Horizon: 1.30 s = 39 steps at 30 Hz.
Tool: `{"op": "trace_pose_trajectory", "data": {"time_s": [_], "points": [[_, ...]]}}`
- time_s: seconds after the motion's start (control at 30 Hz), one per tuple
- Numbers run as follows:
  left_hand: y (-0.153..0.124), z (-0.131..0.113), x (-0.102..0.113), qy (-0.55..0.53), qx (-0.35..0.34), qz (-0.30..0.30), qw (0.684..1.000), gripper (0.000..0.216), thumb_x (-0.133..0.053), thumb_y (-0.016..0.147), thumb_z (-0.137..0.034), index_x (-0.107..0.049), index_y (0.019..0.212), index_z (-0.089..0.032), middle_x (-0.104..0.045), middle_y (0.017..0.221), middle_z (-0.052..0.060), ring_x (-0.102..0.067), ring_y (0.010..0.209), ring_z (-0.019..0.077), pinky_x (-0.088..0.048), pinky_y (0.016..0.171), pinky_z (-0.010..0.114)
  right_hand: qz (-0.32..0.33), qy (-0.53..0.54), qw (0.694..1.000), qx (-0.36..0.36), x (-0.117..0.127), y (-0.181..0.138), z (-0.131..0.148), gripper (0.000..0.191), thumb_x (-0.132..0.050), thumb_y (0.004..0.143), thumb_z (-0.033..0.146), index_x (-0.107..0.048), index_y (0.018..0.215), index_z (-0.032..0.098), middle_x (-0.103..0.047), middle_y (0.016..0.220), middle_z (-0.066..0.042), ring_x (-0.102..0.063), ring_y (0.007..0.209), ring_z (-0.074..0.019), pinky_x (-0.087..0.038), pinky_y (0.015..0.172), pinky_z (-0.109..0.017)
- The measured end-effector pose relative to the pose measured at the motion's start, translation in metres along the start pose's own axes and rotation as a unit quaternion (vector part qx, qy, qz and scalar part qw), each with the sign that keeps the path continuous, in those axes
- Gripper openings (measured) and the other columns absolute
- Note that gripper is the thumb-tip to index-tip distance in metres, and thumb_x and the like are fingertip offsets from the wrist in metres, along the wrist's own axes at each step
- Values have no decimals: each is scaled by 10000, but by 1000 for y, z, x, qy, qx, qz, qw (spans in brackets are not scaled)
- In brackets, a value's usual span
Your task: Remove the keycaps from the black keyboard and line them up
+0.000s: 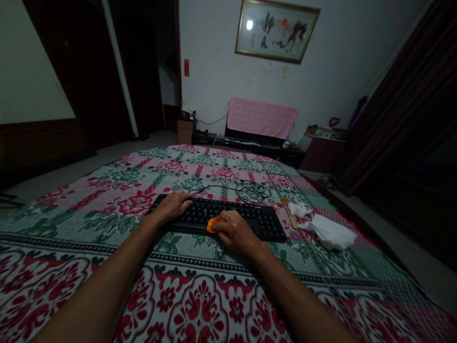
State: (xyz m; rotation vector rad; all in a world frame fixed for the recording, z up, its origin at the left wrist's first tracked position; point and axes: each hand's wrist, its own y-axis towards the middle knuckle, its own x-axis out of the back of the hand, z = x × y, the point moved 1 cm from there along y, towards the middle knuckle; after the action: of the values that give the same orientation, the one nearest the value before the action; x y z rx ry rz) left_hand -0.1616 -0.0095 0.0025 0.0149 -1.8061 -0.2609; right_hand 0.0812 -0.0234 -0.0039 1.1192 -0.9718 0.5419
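Observation:
A black computer keyboard [202, 209] lies on the flowered bedspread [200, 278] in front of me. My left hand [172, 206] rests over its left end, fingers along the back edge and thumb over the keys, gripping it there. Closed around a small bright orange thing [212, 225], my right hand [233, 231] is at the front middle of the keyboard. The fingers partly cover the orange thing, so its kind cannot be made out; it is against the keys or the front edge.
Behind the keyboard lies its coiled black cable [253, 191] with a purple plug [200, 189]. To the right are a wooden-handled brush [292, 219], crumpled white tissue [299, 208] and a white paper sheet [332, 232]. A pink towel [262, 116] drapes a screen by the wall.

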Motion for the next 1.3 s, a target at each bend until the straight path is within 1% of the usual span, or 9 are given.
{"op": "trace_pose_trajectory", "data": {"time_s": [0.1,0.17,0.33,0.43,0.6,0.8,0.97,1.13,1.3], "points": [[0,0,0,-9,-4,-4,1000,422,-326,837,-368,-555,1158,-220,-596,1167,44,-524,1083,202,-374,933,298,-7,-5,1000,-27,5,-7,-6,138,-509,749,112,-631,773,170,-514,766,-35,-440,746,-146,-327,695,-281],[0,1,0,-15,-5,-4,1000,427,-325,837,-369,-551,1165,-217,-593,1172,47,-520,1088,208,-370,942,309,-18,-5,999,-43,7,-11,-7,153,-498,752,104,-630,799,163,-521,784,-41,-445,761,-149,-329,702,-283],[1,1,-1,-14,6,-2,1000,414,-337,831,-371,-561,1152,-234,-604,1157,31,-519,1092,203,-366,948,304,-5,-6,1000,-1,2,-4,8,194,-519,765,125,-625,907,202,-529,864,-41,-438,798,-150,-317,720,-287],[1,2,-3,-9,-7,-7,1000,424,-325,834,-373,-566,1144,-213,-603,1156,44,-529,1077,199,-372,940,297,10,-22,1000,-1,-1,-2,11,132,-525,769,156,-632,838,192,-517,818,-37,-427,762,-148,-309,699,-284],[1,4,-4,-26,-6,-13,1000,426,-341,827,-375,-563,1156,-222,-594,1172,41,-525,1082,205,-374,940,306,-11,-33,998,-47,4,-10,1,108,-520,730,135,-613,679,158,-490,711,-32,-421,707,-144,-303,672,-283],[1,2,-2,-15,-7,-8,1000,418,-328,833,-365,-571,1141,-220,-603,1156,41,-518,1095,203,-363,950,304,-19,-23,999,-20,4,-10,5,120,-520,733,148,-630,770,175,-529,794,-44,-432,751,-150,-303,689,-286],[0,2,-1,-13,-1,-4,1000,427,-325,833,-375,-556,1162,-232,-590,1180,31,-513,1105,199,-357,956,297,-21,-57,997,-42,5,-15,-7,122,-493,689,109,-562,605,163,-484,660,-25,-406,660,-139,-288,647,-284],[0,1,0,-19,10,-1,1000,424,-337,827,-371,-555,1167,-242,-594,1176,25,-512,1104,199,-362,950,297,-47,-71,993,-80,16,-23,-24,157,-449,664,70,-526,558,158,-462,602,-21,-388,604,-129,-285,620,-275],[-1,0,1,-25,7,3,1000,416,-340,827,-369,-554,1165,-252,-599,1166,18,-511,1103,196,-357,952,297,-37,-57,997,-41,14,-19,-17,143,-458,676,94,-541,580,160,-479,626,-24,-395,622,-130,-286,632,-274]]}}
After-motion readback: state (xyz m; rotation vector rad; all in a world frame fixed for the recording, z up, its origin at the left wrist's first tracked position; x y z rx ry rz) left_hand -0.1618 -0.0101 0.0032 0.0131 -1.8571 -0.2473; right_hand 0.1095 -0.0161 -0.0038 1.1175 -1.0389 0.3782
